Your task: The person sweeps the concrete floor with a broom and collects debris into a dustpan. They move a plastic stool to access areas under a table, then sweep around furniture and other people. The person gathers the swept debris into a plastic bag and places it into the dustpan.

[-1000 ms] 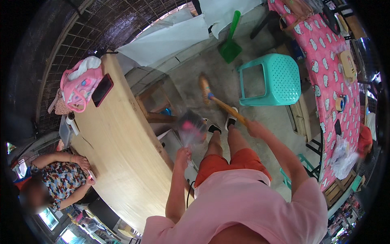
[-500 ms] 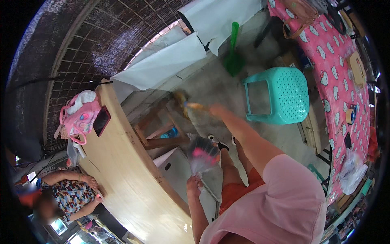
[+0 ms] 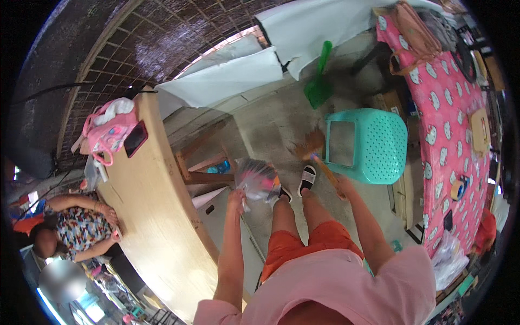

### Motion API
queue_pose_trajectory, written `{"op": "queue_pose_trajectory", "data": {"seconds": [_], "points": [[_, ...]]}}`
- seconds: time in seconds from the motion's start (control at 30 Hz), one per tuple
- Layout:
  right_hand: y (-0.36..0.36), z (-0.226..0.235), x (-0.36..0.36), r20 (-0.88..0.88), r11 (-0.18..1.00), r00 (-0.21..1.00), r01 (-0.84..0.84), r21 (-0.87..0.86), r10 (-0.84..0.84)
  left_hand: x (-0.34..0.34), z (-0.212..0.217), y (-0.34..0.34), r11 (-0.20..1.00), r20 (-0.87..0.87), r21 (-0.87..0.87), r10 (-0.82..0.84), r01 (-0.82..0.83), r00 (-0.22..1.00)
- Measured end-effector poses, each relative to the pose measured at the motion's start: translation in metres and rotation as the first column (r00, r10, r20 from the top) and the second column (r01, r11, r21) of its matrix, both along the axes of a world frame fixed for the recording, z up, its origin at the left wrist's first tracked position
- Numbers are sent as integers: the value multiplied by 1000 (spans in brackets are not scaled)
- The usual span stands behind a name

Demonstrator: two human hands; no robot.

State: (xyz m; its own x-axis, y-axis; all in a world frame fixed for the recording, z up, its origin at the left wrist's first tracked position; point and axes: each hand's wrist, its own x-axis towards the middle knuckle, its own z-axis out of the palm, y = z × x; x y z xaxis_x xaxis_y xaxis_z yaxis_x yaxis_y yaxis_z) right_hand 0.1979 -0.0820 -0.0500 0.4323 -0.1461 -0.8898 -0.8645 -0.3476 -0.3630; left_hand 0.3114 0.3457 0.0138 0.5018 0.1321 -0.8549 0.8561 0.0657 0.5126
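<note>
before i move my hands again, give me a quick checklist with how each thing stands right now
1. Right hand closed on the broom handle: ok.
2. Left hand gripping the clear plastic bag by its gathered neck: ok.
3. Bristles apart from the striped shoe: ok.
4. Bristles well away from the turquoise stool: not ok, they lie close by its leg; contact cannot be told.
5. Green dustpan apart from the bristles: ok.
6. Bag's contents identifiable: cannot tell, only dark and pink shapes show through.
</note>
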Motion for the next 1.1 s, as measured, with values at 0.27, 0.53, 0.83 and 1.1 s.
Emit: {"op": "queue_pose_trajectory", "data": {"seconds": [0.27, 0.53, 0.83, 1.1], "points": [[21, 118, -65, -87, 920, 925, 378, 106, -370, 105, -109, -19, 905, -137, -255, 316, -341, 939], [53, 96, -35, -107, 815, 827, 562, 143, -552, 227, -225, -50, 331, -396, -331, 801, -884, 449], [86, 77, 19, -94, 799, 826, 562, 211, -556, 367, -319, 80, 417, -175, -860, 302, -295, 937], [107, 62, 9, 63, 981, 986, 163, -104, -157, 348, -307, 27, 990, -28, -84, 114, -116, 993]]}}
